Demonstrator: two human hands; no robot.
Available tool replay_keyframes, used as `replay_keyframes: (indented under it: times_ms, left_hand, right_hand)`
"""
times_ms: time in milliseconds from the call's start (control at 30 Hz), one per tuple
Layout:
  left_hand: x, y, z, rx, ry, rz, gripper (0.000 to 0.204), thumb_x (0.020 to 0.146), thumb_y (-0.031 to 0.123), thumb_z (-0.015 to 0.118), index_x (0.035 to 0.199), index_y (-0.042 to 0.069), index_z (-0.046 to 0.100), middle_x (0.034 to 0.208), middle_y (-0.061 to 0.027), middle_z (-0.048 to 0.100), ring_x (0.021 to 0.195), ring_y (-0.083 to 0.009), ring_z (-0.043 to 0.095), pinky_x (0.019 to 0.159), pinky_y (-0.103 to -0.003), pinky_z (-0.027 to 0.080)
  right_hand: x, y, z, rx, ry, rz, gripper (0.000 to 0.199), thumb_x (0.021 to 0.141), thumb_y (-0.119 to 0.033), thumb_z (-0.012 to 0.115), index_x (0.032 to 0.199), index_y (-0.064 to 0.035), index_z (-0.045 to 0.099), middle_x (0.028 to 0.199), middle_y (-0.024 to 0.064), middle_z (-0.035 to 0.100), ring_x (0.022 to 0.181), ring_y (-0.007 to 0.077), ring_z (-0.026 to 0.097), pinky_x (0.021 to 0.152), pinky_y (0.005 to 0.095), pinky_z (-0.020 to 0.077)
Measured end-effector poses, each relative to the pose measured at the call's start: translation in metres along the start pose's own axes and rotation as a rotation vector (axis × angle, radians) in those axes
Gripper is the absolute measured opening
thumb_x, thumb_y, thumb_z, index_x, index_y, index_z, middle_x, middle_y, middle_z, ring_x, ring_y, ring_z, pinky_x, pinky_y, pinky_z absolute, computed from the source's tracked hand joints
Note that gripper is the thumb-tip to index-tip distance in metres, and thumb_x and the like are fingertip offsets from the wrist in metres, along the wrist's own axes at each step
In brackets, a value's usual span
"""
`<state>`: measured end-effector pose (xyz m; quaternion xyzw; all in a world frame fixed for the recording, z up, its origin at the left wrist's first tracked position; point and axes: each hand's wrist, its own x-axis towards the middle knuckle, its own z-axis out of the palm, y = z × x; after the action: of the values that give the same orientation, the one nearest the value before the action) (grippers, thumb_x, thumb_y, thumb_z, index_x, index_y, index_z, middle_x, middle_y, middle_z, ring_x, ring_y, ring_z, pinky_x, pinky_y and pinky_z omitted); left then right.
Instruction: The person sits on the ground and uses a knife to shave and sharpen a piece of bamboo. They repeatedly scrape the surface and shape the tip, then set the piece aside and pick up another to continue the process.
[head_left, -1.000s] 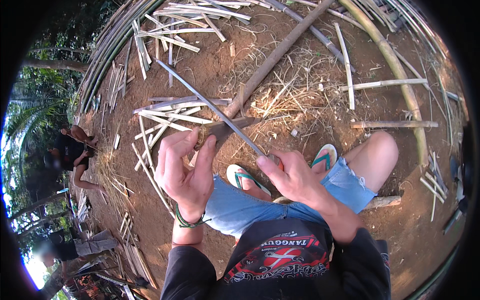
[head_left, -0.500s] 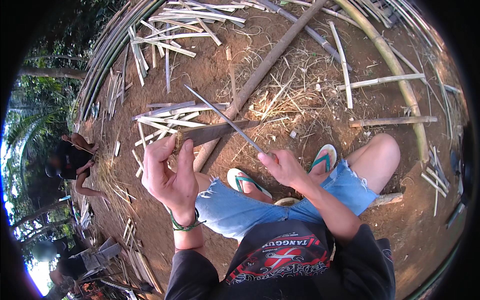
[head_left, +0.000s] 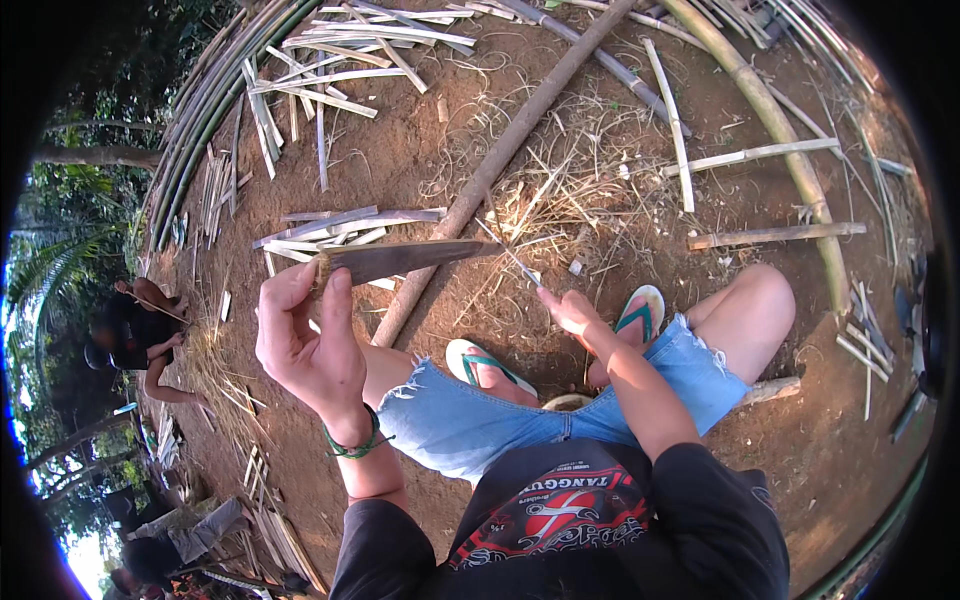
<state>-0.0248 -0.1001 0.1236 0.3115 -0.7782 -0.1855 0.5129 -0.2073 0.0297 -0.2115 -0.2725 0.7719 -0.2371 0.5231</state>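
My left hand [head_left: 310,345] is closed round the handle end of a machete [head_left: 410,260], its dark broad blade pointing right and tapering to a tip. Most of the handle is hidden by my fingers. In my right hand [head_left: 573,312] is a thin grey metal rod that looks like a file [head_left: 518,264], tilted up and to the left. The file's shaft passes close by the machete's tip; whether the two touch I cannot tell.
Split bamboo strips [head_left: 330,230] lie beyond the machete, with more in piles farther off. A long pole [head_left: 500,150] crosses the dirt ground amid shavings [head_left: 560,200]. My sandalled feet [head_left: 490,365] are below the hands. Another person [head_left: 130,325] sits at far left.
My right hand has drawn slightly right and down, taking the file from across the blade to near its tip. My left hand and the machete have shifted left.
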Motion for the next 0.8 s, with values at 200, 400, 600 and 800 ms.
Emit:
replay_keyframes:
  times_ms: [200, 400, 600, 800]
  left_hand:
    - [-0.001, -0.006, -0.009, 0.047, -0.008, -0.018, 0.018, 0.084, -0.006, 0.073, 0.098, -0.005, 0.063, 0.095, -0.0067, 0.063, 0.084, -0.0084, 0.059, 0.074, -0.021, 0.05]
    - [0.005, -0.003, -0.002, 0.018, 0.003, -0.026, 0.017, 0.085, -0.006, 0.072, 0.099, -0.006, 0.062, 0.095, -0.0062, 0.063, 0.082, -0.0078, 0.058, 0.073, -0.021, 0.049]
    - [0.003, -0.031, -0.023, 0.034, 0.079, -0.175, 0.016, 0.092, 0.0, 0.067, 0.106, -0.003, 0.061, 0.1, -0.0055, 0.063, 0.084, -0.0079, 0.059, 0.076, -0.022, 0.05]
    - [-0.004, -0.056, -0.008, -0.578, 0.246, -0.173, 0.019, 0.103, 0.017, 0.045, 0.113, 0.001, 0.05, 0.109, -0.0154, 0.058, 0.104, -0.0218, 0.056, 0.091, -0.037, 0.046]
  right_hand:
    - [-0.021, -0.043, 0.001, 0.128, -0.067, 0.16, 0.086, 0.089, -0.073, 0.044, 0.078, 0.0092, 0.066, 0.083, 0.0281, 0.069, 0.084, 0.0418, 0.069, 0.077, 0.0484, 0.0514]
    - [0.028, 0.032, 0.012, -0.003, 0.056, 0.048, 0.078, 0.089, -0.073, 0.047, 0.066, 0.001, 0.057, 0.066, 0.015, 0.061, 0.06, 0.0279, 0.062, 0.059, 0.0422, 0.048]
    - [0.036, 0.026, 0.018, 0.726, -0.267, 0.231, 0.067, 0.089, -0.073, 0.05, 0.069, -0.0087, 0.047, 0.056, 0.0034, 0.046, 0.045, 0.0183, 0.048, 0.045, 0.0358, 0.0419]
    - [0.006, -0.015, 0.023, 0.537, -0.096, 0.217, 0.068, 0.09, -0.071, 0.051, 0.074, -0.005, 0.054, 0.062, 0.0037, 0.052, 0.051, 0.016, 0.053, 0.047, 0.0339, 0.0428]
